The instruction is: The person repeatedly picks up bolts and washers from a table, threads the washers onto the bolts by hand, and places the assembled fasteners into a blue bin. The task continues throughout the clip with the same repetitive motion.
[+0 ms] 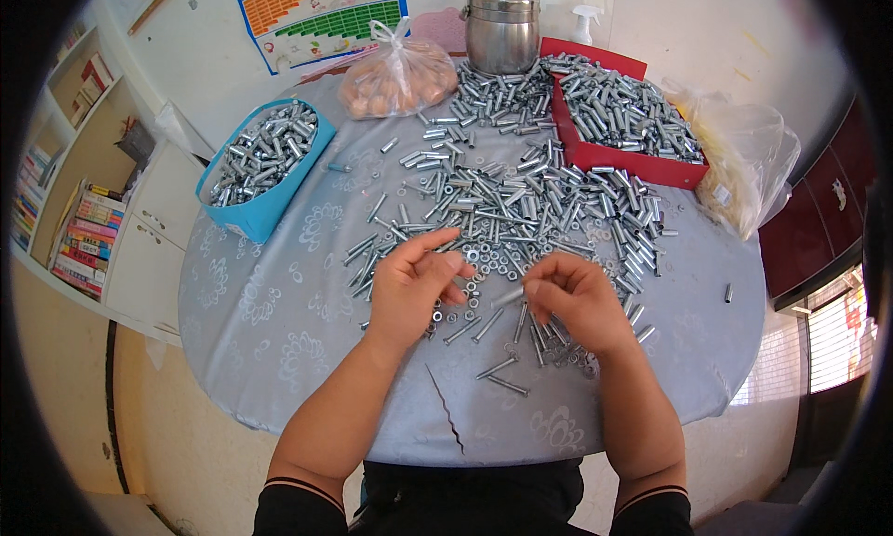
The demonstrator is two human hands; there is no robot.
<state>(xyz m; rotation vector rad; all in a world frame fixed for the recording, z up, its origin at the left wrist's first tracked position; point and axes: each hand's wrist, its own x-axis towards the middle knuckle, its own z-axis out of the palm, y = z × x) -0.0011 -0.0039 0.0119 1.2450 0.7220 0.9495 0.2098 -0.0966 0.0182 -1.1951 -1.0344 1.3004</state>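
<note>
The right hand (579, 299) pinches a metal sleeve (507, 298); the left hand (414, 285), fingers loosely curled, rests empty on the surface (279, 303). Loose bolts (521, 201) crowd between blue bin (263, 168) and red tray (633, 159).

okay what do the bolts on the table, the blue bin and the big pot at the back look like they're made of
Silvery bolts: likely zinc-plated steel, bright grey sheen. Blue rectangular bin: probably plastic, matte even colour. Lidded shiny pot: apparently stainless steel, mirror-like reflections.
</note>
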